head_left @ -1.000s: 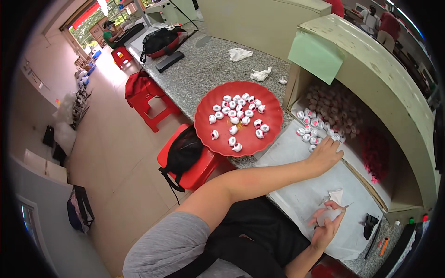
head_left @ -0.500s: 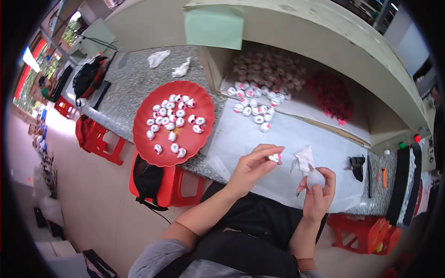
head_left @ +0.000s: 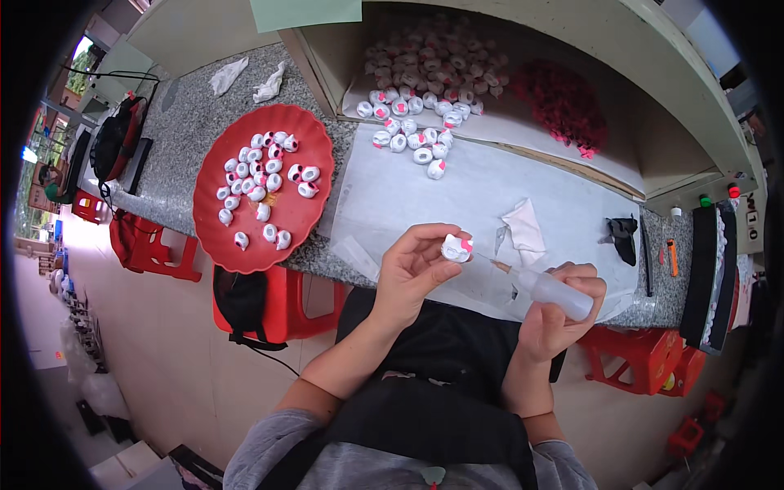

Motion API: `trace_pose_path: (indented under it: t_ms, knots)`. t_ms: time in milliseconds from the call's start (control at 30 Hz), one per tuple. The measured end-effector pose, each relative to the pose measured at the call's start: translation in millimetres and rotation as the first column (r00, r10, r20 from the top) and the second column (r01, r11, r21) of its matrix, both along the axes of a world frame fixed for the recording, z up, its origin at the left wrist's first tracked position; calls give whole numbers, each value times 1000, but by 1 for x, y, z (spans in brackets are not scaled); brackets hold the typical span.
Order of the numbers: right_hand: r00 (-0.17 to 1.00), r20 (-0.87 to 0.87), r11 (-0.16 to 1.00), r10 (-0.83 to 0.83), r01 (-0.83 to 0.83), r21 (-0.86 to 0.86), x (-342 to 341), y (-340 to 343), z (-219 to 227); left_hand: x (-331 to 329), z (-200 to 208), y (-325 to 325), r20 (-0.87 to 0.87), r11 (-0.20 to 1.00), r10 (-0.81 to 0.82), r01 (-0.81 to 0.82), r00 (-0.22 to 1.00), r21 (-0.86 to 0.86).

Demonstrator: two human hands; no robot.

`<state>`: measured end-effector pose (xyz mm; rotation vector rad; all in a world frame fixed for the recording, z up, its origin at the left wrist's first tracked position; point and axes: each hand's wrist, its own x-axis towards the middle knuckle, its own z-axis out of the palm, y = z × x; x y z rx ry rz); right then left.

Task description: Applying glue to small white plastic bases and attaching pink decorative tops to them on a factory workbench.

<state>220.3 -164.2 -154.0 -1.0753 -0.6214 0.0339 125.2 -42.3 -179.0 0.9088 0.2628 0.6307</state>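
My left hand (head_left: 407, 278) pinches a small white cat-head figure (head_left: 456, 249) with a pink bow, its front turned up. In my right hand (head_left: 545, 331) lies a translucent white squeeze bottle (head_left: 562, 296), tilted so its thin nozzle points left at the figure. Whether the nozzle tip touches the figure I cannot tell. White paper (head_left: 351, 208) covers the table below both hands. Many similar white figures (head_left: 422, 156) lie loose beyond my hands, partly inside a shelf opening. A scalloped red plate (head_left: 306, 216) on the left holds more of them, some showing dark hollow openings.
A pile of small pink pieces (head_left: 563, 106) lies in the shelf. Crumpled white tissue (head_left: 524, 229) rests beyond the bottle. Toward the right are a black cloth-like item (head_left: 622, 238), a black rod (head_left: 648, 253) and an orange cutter (head_left: 673, 258). Red stools (head_left: 318, 304) stand below the table.
The bottle has swung from end-on to lying tilted, its nozzle now toward the figure. My left hand has turned the figure's front up. The whole view has shifted.
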Motion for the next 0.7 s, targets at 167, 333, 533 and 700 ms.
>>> trace_pose_path:
  t_ms: [167,333,533,700]
  knots:
    - [974,226,997,-13,29,-67,-5,-1,0,0,2,-2,-1,1000,8,-8,1000,-9]
    - [969,246,997,-15,32,-68,-6,0,-2,1,1,-2,-1,1000,-4,4,1000,-20]
    - [972,236,998,20,-5,-63,-6,1,-2,0,0,-2,-7,1000,-19,19,1000,-20]
    - [974,223,998,48,-38,-48,-6,0,-2,0,0,-2,-11,999,-37,37,999,-20]
